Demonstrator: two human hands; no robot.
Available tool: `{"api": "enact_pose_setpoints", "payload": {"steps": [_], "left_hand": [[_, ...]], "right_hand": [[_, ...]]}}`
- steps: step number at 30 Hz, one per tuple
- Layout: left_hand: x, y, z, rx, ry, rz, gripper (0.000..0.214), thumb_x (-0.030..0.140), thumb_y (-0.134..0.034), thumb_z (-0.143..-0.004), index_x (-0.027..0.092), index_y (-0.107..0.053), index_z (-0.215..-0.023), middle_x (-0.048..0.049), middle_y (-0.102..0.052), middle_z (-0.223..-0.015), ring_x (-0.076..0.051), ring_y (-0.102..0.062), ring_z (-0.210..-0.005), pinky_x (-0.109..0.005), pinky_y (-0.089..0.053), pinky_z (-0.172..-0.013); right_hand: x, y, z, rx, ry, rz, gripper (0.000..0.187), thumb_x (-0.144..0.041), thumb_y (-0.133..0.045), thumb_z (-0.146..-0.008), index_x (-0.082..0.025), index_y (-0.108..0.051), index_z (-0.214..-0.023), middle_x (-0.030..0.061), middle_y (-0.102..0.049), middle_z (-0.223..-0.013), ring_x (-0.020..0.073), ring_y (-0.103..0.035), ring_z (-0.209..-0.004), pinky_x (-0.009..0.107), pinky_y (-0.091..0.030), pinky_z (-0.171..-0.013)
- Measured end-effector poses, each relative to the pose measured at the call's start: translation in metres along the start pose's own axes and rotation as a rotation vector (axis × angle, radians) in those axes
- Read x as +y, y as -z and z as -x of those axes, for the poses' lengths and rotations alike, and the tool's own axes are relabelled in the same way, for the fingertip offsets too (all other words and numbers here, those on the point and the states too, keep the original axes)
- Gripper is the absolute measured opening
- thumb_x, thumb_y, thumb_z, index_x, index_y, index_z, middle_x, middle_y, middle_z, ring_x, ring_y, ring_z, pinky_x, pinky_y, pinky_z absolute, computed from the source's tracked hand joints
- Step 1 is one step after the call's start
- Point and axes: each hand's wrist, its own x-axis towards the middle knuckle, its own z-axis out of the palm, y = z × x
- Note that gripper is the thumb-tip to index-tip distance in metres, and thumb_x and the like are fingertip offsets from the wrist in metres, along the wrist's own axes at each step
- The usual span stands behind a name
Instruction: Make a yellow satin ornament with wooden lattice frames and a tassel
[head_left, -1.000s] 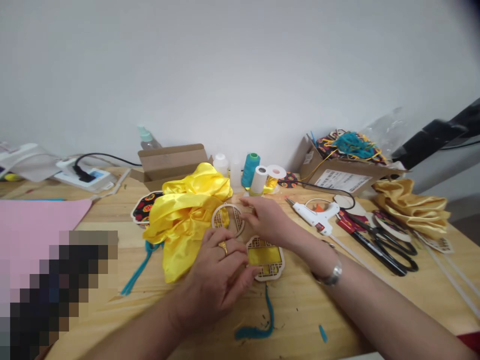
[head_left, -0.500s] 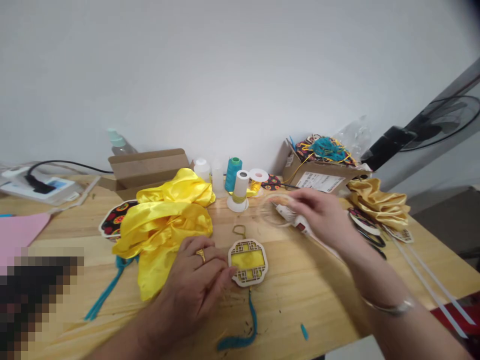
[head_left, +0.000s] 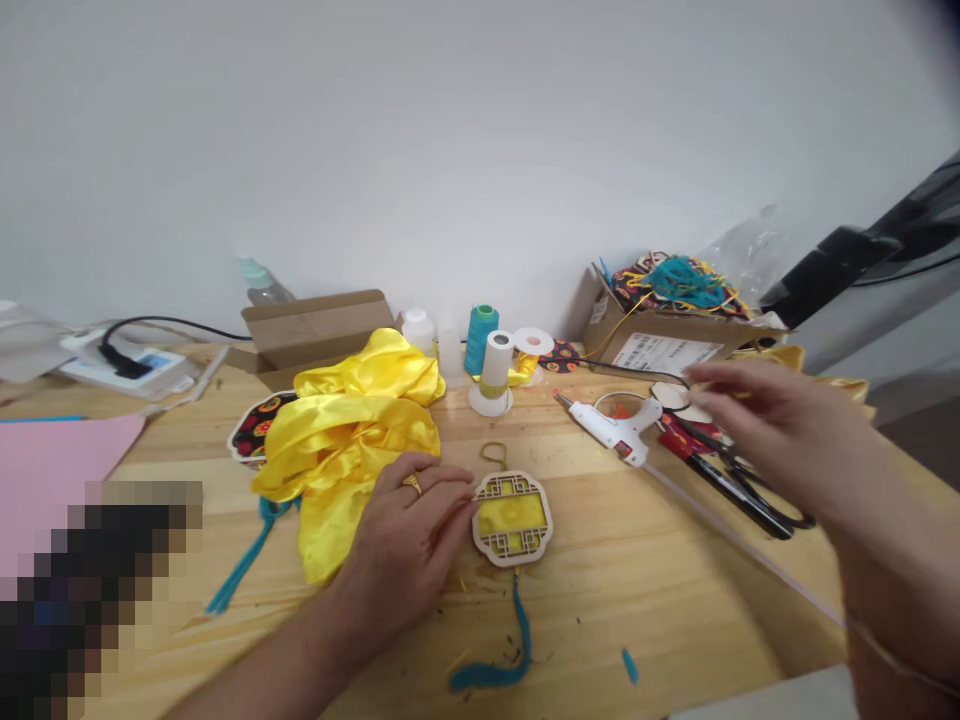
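My left hand rests on the table, its bent fingertips and thumb gripping the left edge of a flat wooden lattice pendant with a yellow centre. A cord loop extends from its top, and a teal tassel trails below. Motion blurs my right hand, which hovers at the right with its fingers pointing left. Whether those fingers hold anything is unclear. Below and left of them lies a white glue gun with a long glue stick, beside a red-and-black tool.
Shiny yellow fabric lies left of the pendant, partly over a patterned piece. Thread spools and bottles stand near the wall. A cardboard box holds teal cords. A power strip sits at left.
My right hand has moved right, away from above the glue gun, exposing it. A clear ring near its fingers earlier now appears behind the gun. My left hand stays at the pendant; the view has shifted.
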Motion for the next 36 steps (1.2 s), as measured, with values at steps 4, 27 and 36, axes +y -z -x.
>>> {"api": "enact_pose_setpoints", "payload": {"steps": [4, 27, 36], "left_hand": [[-0.002, -0.001, 0.002, -0.070, 0.001, -0.027, 0.018, 0.021, -0.057, -0.084, 0.021, -0.064, -0.100, -0.0051, -0.069, -0.107, -0.022, -0.055, -0.101, -0.042, -0.043, -0.092], [0.008, -0.011, 0.002, -0.348, 0.138, 0.034, 0.043, 0.040, -0.067, -0.075, 0.021, -0.051, -0.111, -0.0067, -0.059, -0.124, -0.030, -0.037, -0.113, -0.050, -0.037, -0.093], [0.007, -0.014, 0.001, -0.362, 0.149, 0.005, 0.041, 0.044, -0.067, -0.074, 0.021, -0.052, -0.105, -0.0061, -0.063, -0.118, -0.030, -0.040, -0.109, -0.050, -0.036, -0.091]], "right_hand": [[-0.069, -0.051, 0.006, -0.417, 0.332, -0.258, 0.029, -0.030, -0.061, -0.084, -0.025, -0.061, -0.112, 0.0068, -0.061, -0.117, 0.0226, -0.056, -0.108, 0.040, -0.047, -0.091], [-0.050, -0.088, 0.012, -0.672, 0.369, -0.298, 0.040, -0.037, -0.077, -0.068, -0.020, -0.060, -0.099, 0.0060, -0.058, -0.114, 0.0214, -0.049, -0.103, 0.036, -0.042, -0.088], [-0.049, -0.091, 0.013, -0.671, 0.393, -0.268, 0.038, -0.039, -0.076, -0.069, -0.018, -0.058, -0.094, 0.0057, -0.058, -0.111, 0.0218, -0.048, -0.101, 0.036, -0.041, -0.086]]}}
